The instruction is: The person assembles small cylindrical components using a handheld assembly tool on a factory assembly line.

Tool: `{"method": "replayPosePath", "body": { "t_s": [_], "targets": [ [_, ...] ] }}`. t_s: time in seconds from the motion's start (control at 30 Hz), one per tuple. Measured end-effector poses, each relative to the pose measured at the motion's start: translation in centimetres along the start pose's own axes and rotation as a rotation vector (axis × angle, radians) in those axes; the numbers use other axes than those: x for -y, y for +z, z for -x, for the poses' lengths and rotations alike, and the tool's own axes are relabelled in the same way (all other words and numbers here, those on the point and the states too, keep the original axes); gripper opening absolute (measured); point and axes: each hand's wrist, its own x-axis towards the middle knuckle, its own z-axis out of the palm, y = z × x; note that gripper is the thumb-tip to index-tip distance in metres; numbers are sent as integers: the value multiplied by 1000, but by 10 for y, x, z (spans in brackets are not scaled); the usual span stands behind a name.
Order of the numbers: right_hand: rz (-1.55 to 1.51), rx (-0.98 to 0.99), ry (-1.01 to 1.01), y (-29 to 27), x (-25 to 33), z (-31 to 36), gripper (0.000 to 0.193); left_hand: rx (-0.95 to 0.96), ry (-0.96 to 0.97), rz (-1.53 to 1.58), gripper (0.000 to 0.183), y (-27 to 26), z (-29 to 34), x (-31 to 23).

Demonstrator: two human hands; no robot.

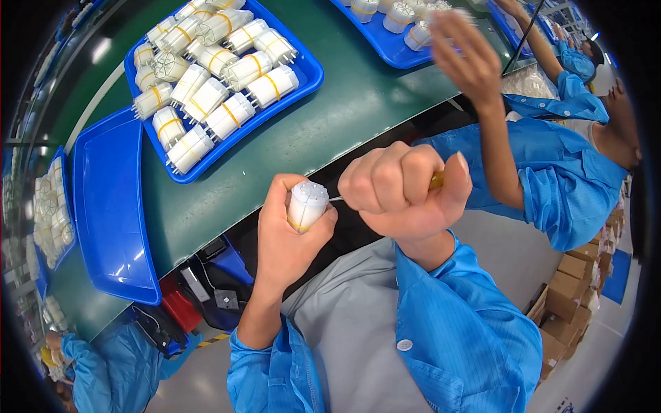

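My left hand (284,230) is wrapped round a white plastic cylinder (308,202), held upright with its ribbed end facing up. A yellow rubber band (298,225) circles its lower part. Beside it, my right hand (406,189) is a fist round a tool with a yellow handle (436,180) and a thin metal shaft (335,199). The shaft points left at the cylinder's side, close to my left fingertips. Its tip is hidden or too small to make out, so I cannot tell whether it touches.
Ahead on the green table (227,196), a blue tray (313,79) holds several banded white cylinders (231,115). Left of it lies a bare blue tray (113,206). At right, a co-worker's blurred hand (468,58) is raised near another filled tray (396,48). Cardboard boxes (568,296) stand lower right.
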Motion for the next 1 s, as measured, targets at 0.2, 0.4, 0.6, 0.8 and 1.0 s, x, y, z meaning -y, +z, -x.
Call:
{"method": "replayPosePath", "body": {
  "t_s": [0.2, 0.4, 0.6, 0.8, 1.0],
  "targets": [
    [29, 21, -20, 9, -15, 0, 61, -92, 180, -204, 34, 4, 4, 0],
    [118, 21, 65, 9, -8, 5, 60, -73, 239, -372, 35, 9, 6, -2],
    [-61, -35, 157, 1, -18, 7, 56, -98, 146, -439, 34, 8, 8, -2],
    [-92, -58, 159, -3, -6, 6, 55, 4, 217, -254, 30, 8, 6, -1],
    [14, 49, 20, 7, -2, 7, 57, -51, 228, -195, 34, 7, 9, 3]
  ]
}}
